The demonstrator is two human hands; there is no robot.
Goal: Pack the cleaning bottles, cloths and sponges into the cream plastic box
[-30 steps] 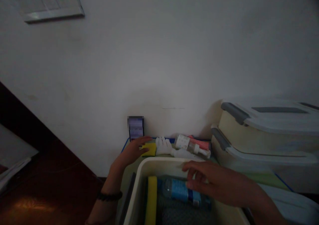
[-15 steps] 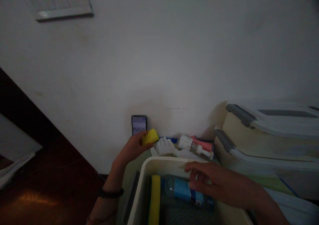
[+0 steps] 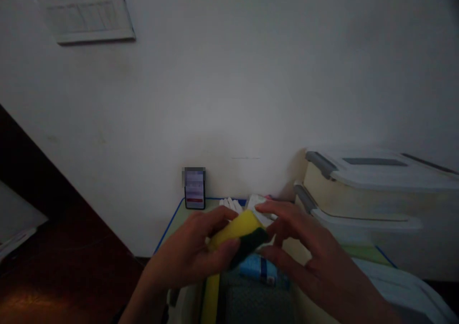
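In my left hand [image 3: 190, 247] is a sponge [image 3: 236, 231], yellow with a dark green scouring side. The thumb presses its near side, and the other fingers go behind it. My right hand [image 3: 304, 252] is at the sponge's right end, fingers curved and spread apart; whether they touch it is unclear. Below both hands, a light-coloured bin [image 3: 303, 252] contains another yellow sponge [image 3: 211, 300], a bottle with a blue label [image 3: 256, 269] and a dark grey textured cloth [image 3: 258, 302]. My hands hide part of the bin's rim.
A phone [image 3: 195, 192] stands against the wall on a green, blue-edged table [image 3: 174, 226]. White gloves [image 3: 229, 203] lie behind the bin, partly covered by my hands. At the right are stacked lidded storage boxes [image 3: 351, 195] with grey latches. A framed panel [image 3: 86, 16] hangs upper left.
My left hand has brought the sponge down and right, over the bin. My right hand has risen from beside the bottle to the sponge's end. The camera view has shifted slightly.
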